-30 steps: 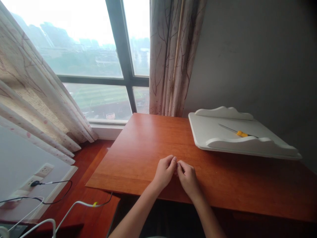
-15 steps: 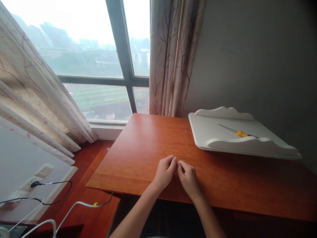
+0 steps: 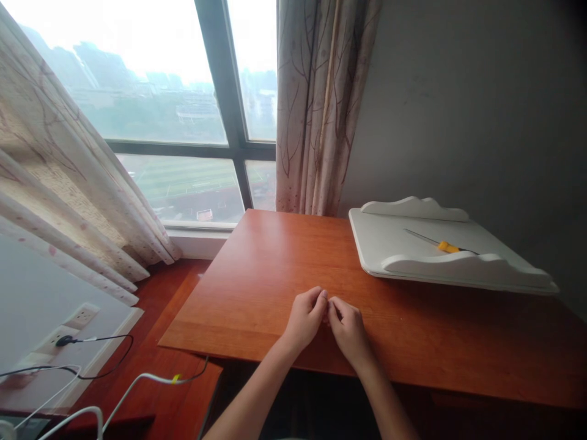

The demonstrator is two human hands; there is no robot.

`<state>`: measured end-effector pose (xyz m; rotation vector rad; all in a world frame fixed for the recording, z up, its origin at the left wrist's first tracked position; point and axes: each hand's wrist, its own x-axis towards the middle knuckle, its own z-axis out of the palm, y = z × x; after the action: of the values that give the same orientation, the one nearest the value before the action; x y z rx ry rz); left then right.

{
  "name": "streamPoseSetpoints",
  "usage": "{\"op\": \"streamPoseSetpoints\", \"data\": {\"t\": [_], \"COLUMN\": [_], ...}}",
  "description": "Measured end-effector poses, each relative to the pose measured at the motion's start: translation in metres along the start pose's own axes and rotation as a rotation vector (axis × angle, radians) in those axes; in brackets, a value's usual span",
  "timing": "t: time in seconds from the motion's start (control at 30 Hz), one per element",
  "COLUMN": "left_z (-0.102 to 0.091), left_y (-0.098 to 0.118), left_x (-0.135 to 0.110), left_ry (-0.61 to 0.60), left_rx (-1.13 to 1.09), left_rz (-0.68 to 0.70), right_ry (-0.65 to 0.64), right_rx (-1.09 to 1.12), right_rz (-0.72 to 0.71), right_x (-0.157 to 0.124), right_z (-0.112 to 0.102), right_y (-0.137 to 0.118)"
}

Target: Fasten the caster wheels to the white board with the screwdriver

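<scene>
My left hand [image 3: 306, 315] and my right hand [image 3: 347, 322] meet over the near part of the reddish-brown wooden table [image 3: 275, 269]. Fingers on both hands are curled and pinched together, with the fingertips almost touching. Whatever lies between them, if anything, is too small or hidden to make out. To the right, a screwdriver [image 3: 448, 247] with a yellow and black handle lies on a white board [image 3: 413, 235] with wavy raised sides, away from both hands.
Beyond the table are a window [image 3: 183, 183] and a patterned curtain [image 3: 312, 110]. At lower left, a wall socket [image 3: 82, 315] holds a black plug [image 3: 65, 340], and a white cable [image 3: 137, 379] runs by the table's edge. A grey wall [image 3: 458, 110] stands behind the board.
</scene>
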<state>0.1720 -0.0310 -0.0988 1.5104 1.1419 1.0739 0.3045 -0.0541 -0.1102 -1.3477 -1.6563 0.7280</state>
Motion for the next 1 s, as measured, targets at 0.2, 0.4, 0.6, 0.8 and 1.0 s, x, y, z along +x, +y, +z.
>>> {"op": "streamPoseSetpoints", "data": {"t": [0.2,0.4,0.6,0.8,1.0], "left_z": [-0.0007,-0.001,-0.0006,0.0,-0.0003], "left_y": [-0.0006,0.0014,0.0011,-0.0012,-0.0014], "left_x": [-0.0001,0.0001,0.0,0.0008,0.0008], "left_ry": [0.0,-0.007,-0.003,-0.007,-0.008], "left_rx": [-0.004,-0.009,-0.008,-0.01,-0.017], "left_rz": [-0.001,-0.003,-0.001,0.0,-0.005], "right_ry": [-0.003,0.003,0.005,0.005,0.008], "right_rx": [0.006,0.013,0.005,0.0,-0.003], "right_rz": [0.003,-0.005,-0.007,-0.014,-0.014], "right_x": [0.0003,0.0005,0.0005,0.001,0.0007], "right_z": [-0.0007,-0.0007,-0.0007,-0.0008,-0.0018], "right_y": [-0.0011,-0.0037,-0.0029,-0.0038,-0.0049]}}
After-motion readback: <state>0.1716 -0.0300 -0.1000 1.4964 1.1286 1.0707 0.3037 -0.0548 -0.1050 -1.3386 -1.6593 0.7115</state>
